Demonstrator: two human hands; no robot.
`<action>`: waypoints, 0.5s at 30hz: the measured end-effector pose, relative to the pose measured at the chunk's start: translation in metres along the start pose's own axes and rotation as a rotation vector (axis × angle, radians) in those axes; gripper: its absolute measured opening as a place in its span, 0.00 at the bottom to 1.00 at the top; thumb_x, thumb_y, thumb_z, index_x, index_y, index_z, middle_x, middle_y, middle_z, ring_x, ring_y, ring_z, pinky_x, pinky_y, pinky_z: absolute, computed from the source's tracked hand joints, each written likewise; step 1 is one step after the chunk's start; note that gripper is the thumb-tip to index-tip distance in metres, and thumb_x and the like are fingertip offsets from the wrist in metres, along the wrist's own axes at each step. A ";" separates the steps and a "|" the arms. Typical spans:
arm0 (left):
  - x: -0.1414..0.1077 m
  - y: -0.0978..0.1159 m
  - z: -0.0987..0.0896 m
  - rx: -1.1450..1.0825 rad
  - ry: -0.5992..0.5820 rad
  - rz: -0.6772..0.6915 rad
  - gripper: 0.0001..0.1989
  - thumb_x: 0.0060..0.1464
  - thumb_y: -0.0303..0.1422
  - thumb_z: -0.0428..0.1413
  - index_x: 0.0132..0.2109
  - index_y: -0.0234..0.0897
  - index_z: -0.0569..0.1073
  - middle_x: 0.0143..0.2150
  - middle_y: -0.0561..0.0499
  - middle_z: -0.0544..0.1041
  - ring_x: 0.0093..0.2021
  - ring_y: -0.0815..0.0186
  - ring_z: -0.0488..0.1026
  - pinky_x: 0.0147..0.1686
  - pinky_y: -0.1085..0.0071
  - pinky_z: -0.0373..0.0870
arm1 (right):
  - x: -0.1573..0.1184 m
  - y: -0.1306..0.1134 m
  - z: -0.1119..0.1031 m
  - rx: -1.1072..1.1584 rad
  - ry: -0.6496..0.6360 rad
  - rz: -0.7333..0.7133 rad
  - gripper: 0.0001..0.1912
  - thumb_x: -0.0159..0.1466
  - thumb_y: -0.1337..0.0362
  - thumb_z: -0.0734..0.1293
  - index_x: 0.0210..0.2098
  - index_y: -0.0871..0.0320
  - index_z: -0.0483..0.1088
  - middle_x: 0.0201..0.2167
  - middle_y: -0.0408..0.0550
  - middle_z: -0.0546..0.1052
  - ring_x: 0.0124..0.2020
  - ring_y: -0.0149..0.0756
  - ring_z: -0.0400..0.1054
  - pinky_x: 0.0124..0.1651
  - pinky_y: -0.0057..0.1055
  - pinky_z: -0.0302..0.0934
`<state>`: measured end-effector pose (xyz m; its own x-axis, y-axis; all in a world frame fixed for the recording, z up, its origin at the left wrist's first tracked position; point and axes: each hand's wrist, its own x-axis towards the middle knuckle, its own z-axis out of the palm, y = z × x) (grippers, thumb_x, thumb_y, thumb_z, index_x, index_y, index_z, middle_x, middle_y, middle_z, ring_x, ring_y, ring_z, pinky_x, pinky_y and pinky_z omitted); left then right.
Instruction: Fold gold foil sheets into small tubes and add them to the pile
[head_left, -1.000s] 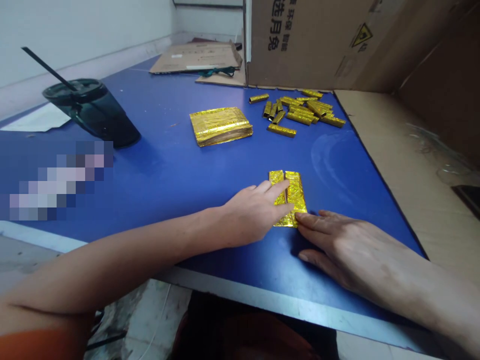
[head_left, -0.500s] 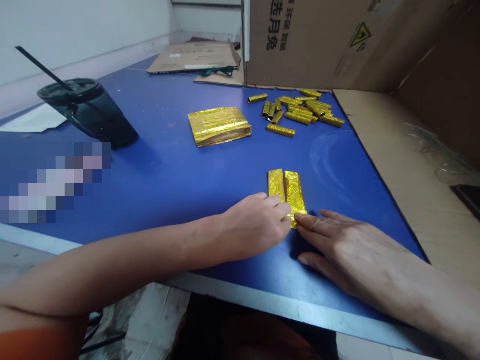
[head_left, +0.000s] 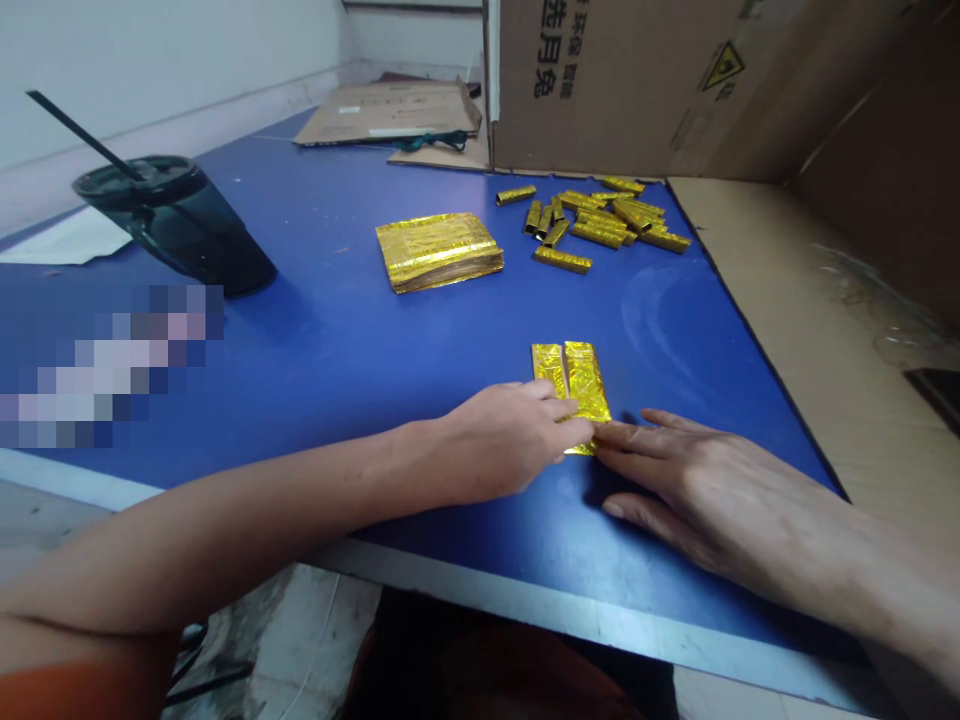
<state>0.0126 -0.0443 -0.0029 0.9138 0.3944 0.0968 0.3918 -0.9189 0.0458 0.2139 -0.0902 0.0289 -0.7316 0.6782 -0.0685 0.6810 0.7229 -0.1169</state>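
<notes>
A gold foil sheet [head_left: 586,380] lies on the blue table [head_left: 337,360], its two sides folded in toward a narrow gap down the middle. My left hand [head_left: 517,435] rests on its near left part, fingers bent and pressing on the foil. From the right, my right hand [head_left: 675,465] reaches the near right edge with its fingertips; its fingers are stretched out and the thumb is apart, with nothing held. Farther back sits a stack of gold foil sheets [head_left: 439,250]. Several small folded gold pieces [head_left: 600,222] are scattered at the back right.
A dark tumbler with a straw [head_left: 180,225] stands at the left, beside a white paper [head_left: 67,238]. Flat cardboard [head_left: 390,110] lies at the back. A large cardboard box [head_left: 615,90] borders the back and right. A blurred patch covers the left.
The foil sheet has shifted slightly left and its right flap looks wider. My left hand's fingers have moved a little over the near part; my right hand has moved slightly right.
</notes>
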 end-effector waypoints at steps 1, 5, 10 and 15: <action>0.000 0.000 0.000 -0.004 -0.002 -0.003 0.15 0.57 0.27 0.46 0.51 0.33 0.66 0.46 0.46 0.72 0.45 0.62 0.66 0.42 0.68 0.64 | 0.000 0.001 0.000 0.002 0.001 -0.004 0.14 0.63 0.59 0.58 0.45 0.56 0.67 0.45 0.48 0.74 0.44 0.38 0.70 0.55 0.43 0.57; 0.001 0.000 -0.003 0.019 -0.040 -0.018 0.15 0.57 0.30 0.46 0.50 0.34 0.67 0.45 0.46 0.72 0.44 0.60 0.65 0.41 0.66 0.63 | 0.002 0.007 0.001 -0.001 0.054 -0.039 0.13 0.63 0.60 0.57 0.44 0.54 0.68 0.45 0.46 0.74 0.44 0.37 0.69 0.51 0.41 0.59; 0.001 0.000 -0.004 0.036 -0.067 -0.027 0.15 0.56 0.30 0.48 0.50 0.35 0.68 0.46 0.46 0.71 0.45 0.59 0.65 0.40 0.66 0.63 | 0.010 0.023 0.007 -0.047 0.106 0.212 0.11 0.62 0.62 0.59 0.40 0.55 0.70 0.37 0.48 0.74 0.36 0.37 0.70 0.35 0.34 0.64; 0.001 0.000 -0.002 0.047 -0.038 -0.018 0.15 0.56 0.30 0.48 0.51 0.36 0.68 0.47 0.45 0.71 0.46 0.60 0.65 0.40 0.67 0.63 | 0.019 0.028 0.011 0.106 0.060 0.426 0.08 0.59 0.62 0.61 0.37 0.56 0.69 0.30 0.44 0.74 0.27 0.32 0.67 0.27 0.29 0.59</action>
<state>0.0132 -0.0441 -0.0007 0.9097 0.4112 0.0586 0.4118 -0.9113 0.0005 0.2186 -0.0584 0.0130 -0.3809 0.9216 -0.0748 0.9124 0.3616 -0.1918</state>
